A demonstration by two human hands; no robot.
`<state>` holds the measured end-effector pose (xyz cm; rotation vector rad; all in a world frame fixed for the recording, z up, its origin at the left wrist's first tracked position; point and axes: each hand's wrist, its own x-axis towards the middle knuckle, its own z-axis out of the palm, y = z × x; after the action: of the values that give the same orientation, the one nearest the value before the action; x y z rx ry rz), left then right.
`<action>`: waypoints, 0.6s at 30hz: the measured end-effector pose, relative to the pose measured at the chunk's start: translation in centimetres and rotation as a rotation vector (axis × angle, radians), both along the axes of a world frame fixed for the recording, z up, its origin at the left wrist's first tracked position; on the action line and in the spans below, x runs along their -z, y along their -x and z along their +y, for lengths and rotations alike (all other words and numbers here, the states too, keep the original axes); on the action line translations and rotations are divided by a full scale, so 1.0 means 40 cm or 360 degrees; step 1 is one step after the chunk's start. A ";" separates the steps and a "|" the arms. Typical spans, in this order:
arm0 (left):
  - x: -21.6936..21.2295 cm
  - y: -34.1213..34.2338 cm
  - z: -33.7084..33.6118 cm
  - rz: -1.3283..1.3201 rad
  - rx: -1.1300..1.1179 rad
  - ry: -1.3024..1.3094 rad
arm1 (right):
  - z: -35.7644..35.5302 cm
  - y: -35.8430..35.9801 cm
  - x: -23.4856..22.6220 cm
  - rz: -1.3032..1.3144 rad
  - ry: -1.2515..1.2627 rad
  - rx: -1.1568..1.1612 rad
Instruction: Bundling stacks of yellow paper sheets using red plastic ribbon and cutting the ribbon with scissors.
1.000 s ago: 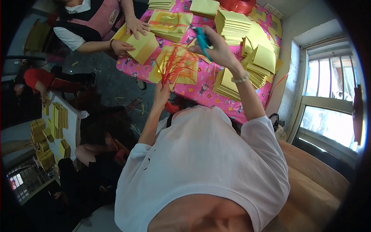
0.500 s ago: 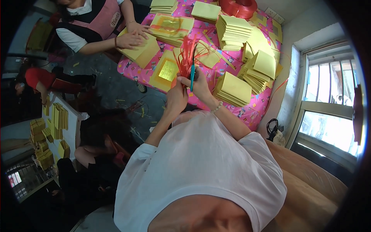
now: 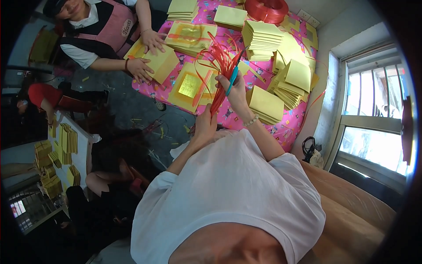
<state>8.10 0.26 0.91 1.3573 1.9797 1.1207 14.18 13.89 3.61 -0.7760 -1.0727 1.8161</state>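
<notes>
Left hand (image 3: 205, 125) closed around lower end of red string bundle (image 3: 220, 72), at near edge of pink-covered table (image 3: 268, 125). Right hand (image 3: 235, 86) above it, gripping blue-handled scissors (image 3: 233, 75) against the strands, which fan upward. Bundle partly covers gold-foil paper sheets (image 3: 187, 86). Yellow paper stacks (image 3: 268, 103) just right of the hands. Red string spool (image 3: 266, 9) at far edge. Across the table, a co-worker's hands (image 3: 145, 55) press a yellow stack (image 3: 160, 66).
</notes>
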 end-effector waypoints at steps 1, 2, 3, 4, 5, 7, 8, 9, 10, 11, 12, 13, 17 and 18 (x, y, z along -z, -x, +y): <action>-0.015 0.003 0.001 -0.0179 0.0055 0.0067 | -0.005 -0.002 0.000 -0.0074 0.0004 0.0053; -0.023 0.005 0.002 -0.0359 0.0109 0.0135 | -0.009 -0.002 0.000 -0.0147 0.0008 0.0107; -0.018 0.003 0.000 -0.0359 0.0105 0.0138 | -0.015 0.001 -0.006 -0.0147 0.0012 0.0102; -0.008 -0.001 -0.001 -0.0366 0.0108 0.0077 | -0.019 0.005 -0.016 -0.0141 0.0008 0.0092; -0.003 -0.002 -0.003 -0.0373 0.0111 0.0017 | -0.024 0.009 -0.021 -0.0134 0.0005 0.0081; -0.005 -0.005 0.000 -0.0323 0.0035 0.0045 | -0.026 0.015 -0.003 -0.0198 -0.0052 0.0130; -0.006 -0.006 0.002 -0.0271 -0.0044 0.0067 | -0.026 0.015 0.007 -0.0260 -0.0114 0.0174; 0.003 0.000 0.004 -0.0272 -0.0051 0.0069 | -0.026 0.013 0.012 -0.0260 -0.0112 0.0167; 0.022 0.010 0.009 -0.0324 -0.0129 -0.0021 | -0.022 0.005 0.016 -0.0400 -0.0199 0.0166; 0.041 0.023 0.015 -0.0376 -0.0207 -0.0111 | -0.018 -0.005 0.023 -0.0540 -0.0286 0.0164; 0.059 0.038 0.023 -0.0656 -0.0243 -0.0023 | -0.009 -0.016 0.049 -0.0535 -0.0271 0.0137; 0.041 0.054 0.029 -0.0657 -0.0248 -0.0018 | -0.002 -0.038 0.060 -0.0536 -0.0266 0.0132; -0.011 0.106 0.057 -0.2026 -0.0470 0.0163 | -0.043 -0.085 0.063 -0.0781 -0.0442 0.0172; -0.017 0.117 0.066 -0.2171 -0.0435 0.0097 | -0.060 -0.093 0.089 -0.0523 -0.0336 0.0074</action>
<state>3.42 2.90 1.60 0.0588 1.1039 1.4747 17.88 11.48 0.04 -0.9824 -1.4195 1.5371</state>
